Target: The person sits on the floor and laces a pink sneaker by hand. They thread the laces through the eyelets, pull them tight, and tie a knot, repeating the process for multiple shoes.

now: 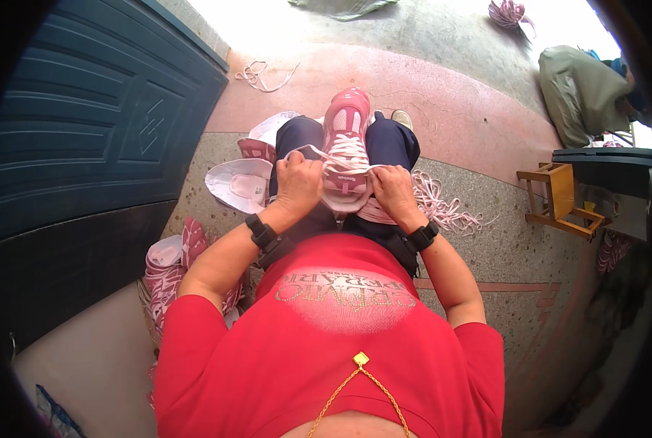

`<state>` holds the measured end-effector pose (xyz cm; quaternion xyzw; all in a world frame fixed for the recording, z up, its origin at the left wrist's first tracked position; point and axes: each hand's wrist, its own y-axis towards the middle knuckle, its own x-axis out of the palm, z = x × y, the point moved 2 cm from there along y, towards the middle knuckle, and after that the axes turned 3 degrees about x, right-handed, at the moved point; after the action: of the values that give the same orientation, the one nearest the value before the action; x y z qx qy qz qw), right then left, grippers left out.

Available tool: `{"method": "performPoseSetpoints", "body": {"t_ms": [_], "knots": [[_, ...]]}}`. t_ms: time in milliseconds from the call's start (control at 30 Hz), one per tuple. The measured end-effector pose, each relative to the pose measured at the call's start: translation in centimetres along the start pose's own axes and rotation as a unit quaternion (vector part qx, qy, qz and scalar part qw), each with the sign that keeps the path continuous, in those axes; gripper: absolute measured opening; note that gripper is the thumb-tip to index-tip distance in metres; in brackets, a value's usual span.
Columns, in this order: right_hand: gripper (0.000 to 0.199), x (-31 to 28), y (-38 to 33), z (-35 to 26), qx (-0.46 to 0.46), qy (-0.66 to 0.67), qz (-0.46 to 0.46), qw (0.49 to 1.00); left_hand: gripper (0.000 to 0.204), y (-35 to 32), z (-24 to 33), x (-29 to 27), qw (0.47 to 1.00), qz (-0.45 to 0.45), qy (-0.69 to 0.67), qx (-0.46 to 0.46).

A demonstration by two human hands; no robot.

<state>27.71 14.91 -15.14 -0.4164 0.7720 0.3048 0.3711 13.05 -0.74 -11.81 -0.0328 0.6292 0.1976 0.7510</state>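
A pink sneaker [346,120] rests between my thighs with its toe pointing away from me. White shoelace [349,152] crosses its tongue, and one strand runs out to each side. My left hand [299,181] pinches the left strand beside the shoe's collar. On the other side, my right hand [395,193] grips the right strand near the tongue. Both strands look drawn outward. Just past my right hand lies a heap of loose pale pink shoelaces [443,204]. Left of my leg are pink-and-white shoe uppers [240,184].
More pink shoes [167,274] are piled by my left elbow. A dark blue door [100,109] stands on the left. A loose lace [267,77] lies on the floor ahead. To the right are a small wooden stool [557,191] and a greenish sack [580,95].
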Motion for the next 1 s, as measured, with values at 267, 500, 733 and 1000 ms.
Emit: {"method": "performPoseSetpoints", "body": {"t_ms": [267, 500, 733, 1000], "knots": [[0.012, -0.3, 0.4, -1.5, -0.146, -0.16, -0.027, 0.976, 0.012, 1.4, -0.1, 0.2, 0.979, -0.048, 0.065, 0.187], [0.003, -1.5, 3.4, -2.4, -0.087, 0.076, 0.169, 0.979, 0.016, 7.3, -0.2, -2.2, 0.837, -0.048, -0.517, -0.174], [0.021, -10.8, 10.8, -7.2, 0.103, 0.384, 0.039, 0.917, 0.027, 8.4, -8.7, 1.3, 0.864, 0.003, -0.407, -0.297], [0.019, -26.6, 4.4, -16.3, -0.156, 0.787, -0.279, 0.527, 0.068, -13.9, -23.2, 4.9, 0.845, -0.098, 0.016, -0.525]]}}
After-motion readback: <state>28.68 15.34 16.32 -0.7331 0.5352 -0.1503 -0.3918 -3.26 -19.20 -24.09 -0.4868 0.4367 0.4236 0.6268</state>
